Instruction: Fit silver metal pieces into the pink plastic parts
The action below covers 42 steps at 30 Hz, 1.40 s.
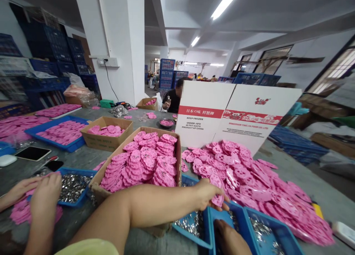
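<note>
Hundreds of pink pieces (257,190) lie heaped on the worktop (291,166) beside a filled carton (95,190), so much looks left; the left hand (207,195) fingers pinch one pink piece (217,200) at the heap's edge, while the right hand (229,238) rests in a blue tray (280,232), grip unclear.

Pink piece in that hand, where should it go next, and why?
Probably draw the left hand back with the pink piece it pinches, toward the right hand, which lies in the blue tray beside metal bits.
</note>
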Tool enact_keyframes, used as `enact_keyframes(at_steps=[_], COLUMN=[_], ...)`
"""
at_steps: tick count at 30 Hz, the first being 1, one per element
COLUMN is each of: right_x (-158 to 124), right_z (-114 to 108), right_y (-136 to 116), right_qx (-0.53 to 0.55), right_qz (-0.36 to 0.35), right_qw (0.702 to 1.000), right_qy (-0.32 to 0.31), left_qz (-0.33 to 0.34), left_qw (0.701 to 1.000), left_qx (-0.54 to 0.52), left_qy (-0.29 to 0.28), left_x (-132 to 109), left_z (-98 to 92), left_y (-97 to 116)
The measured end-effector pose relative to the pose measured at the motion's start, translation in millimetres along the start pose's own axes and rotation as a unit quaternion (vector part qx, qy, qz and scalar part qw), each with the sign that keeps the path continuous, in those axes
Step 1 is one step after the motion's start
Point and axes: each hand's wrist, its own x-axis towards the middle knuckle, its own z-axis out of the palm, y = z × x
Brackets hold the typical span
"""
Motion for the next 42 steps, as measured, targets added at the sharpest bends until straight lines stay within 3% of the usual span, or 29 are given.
enact_keyframes(at_steps=[7,13,17,22,34,38,42], right_x=[-5.3,-6.1,-4.4,-0.9,0.6,-3.4,-15.6], right_z=[-10.1,-13.2,-15.7,-14.4,-21.6,-30.3,-49.3], right_y=[-10.6,-16.7,-14.4,-2.9,-8.1,-11.0,-15.3], right_qx=[-0.050,-0.014,-0.010,0.108,0.208,0.265,0.362], right_qz=[-0.015,-0.034,-0.022,-0.007,0.008,0.057,0.116], right_qw=[0.997,0.996,0.998,0.994,0.974,0.953,0.907], right_qy=[-0.065,-0.082,-0.052,0.020,0.087,0.132,0.183], left_qz=[-0.009,-0.014,-0.011,-0.012,-0.016,-0.016,-0.006], left_qw=[1.000,1.000,1.000,1.000,1.000,1.000,0.999], left_qx=[-0.011,-0.017,-0.023,-0.020,-0.001,0.014,0.032], left_qy=[0.009,0.014,0.010,0.005,0.001,-0.003,-0.011], left_x=[-0.9,-0.9,-0.8,-4.1,-7.5,-6.7,-12.4], left_z=[-2.3,-4.5,-5.4,-5.0,-3.2,-4.0,-1.8], left_y=[5.5,5.8,4.2,4.3,6.6,5.7,4.2])
